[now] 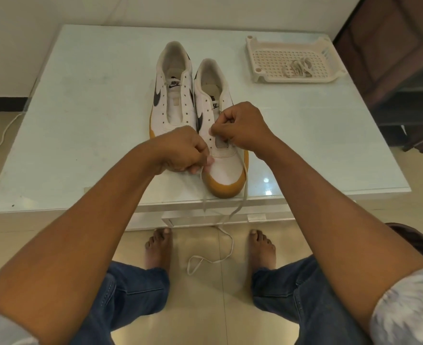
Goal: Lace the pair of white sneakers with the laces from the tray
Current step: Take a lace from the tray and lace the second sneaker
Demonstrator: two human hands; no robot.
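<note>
Hands: left hand [184,153], right hand [242,125] each pinch cream lace [243,195] | sneaker [224,170]: white, tan sole

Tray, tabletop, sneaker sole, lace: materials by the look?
Tray: cream moulded plastic; perforated grid floor.
Tabletop: likely glass or gloss laminate; mirrors lamp glare.
Sneaker sole: probably gum rubber; tan, matte.
Lace: flat woven textile, off-white; hangs limp.

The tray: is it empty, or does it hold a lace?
Not empty. One bundled lace lies on the perforated floor of the tray, toward its right side.
</note>
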